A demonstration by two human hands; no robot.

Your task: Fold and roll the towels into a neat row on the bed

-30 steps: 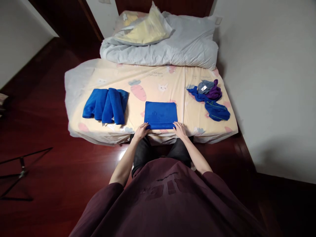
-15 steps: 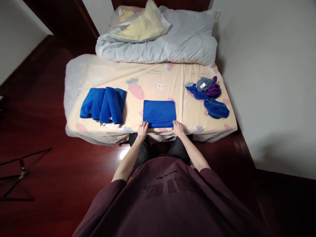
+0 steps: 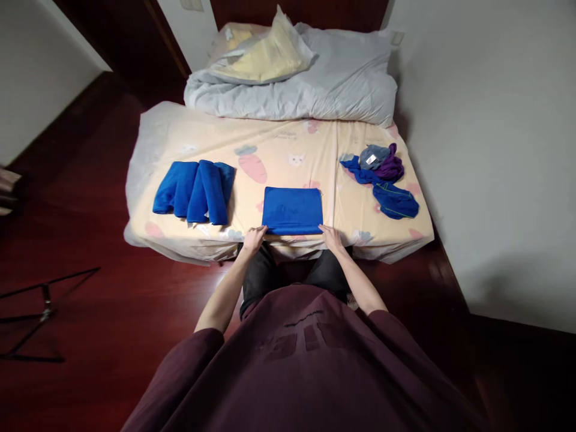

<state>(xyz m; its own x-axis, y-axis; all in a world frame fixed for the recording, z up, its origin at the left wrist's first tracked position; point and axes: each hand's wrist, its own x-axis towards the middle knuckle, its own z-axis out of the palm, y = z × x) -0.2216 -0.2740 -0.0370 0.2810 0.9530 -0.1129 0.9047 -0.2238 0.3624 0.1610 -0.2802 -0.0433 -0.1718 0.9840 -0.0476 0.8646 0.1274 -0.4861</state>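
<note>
A flat blue rectangular cloth (image 3: 292,209) lies at the near edge of the bed (image 3: 288,135). At its near left corner is my left hand (image 3: 255,237), fingers closed on the cloth's edge. My right hand (image 3: 332,237) pinches the near right corner. A narrow strip along the near edge looks rolled or creased between the hands. Several rolled blue towels (image 3: 194,192) lie side by side on the left of the bed. To the right are crumpled clothes: a blue piece with green lines (image 3: 395,200), a purple one (image 3: 391,165) and a grey one (image 3: 373,157).
A white quilt (image 3: 351,78) and a yellow pillow (image 3: 270,57) are heaped at the bed's far side. A wall (image 3: 495,150) runs along the right. A black metal stand (image 3: 46,312) is on the dark floor at left.
The camera view has shifted slightly. My hands have moved a little outward at the cloth's near corners, and the strip along its near edge now looks narrower.
</note>
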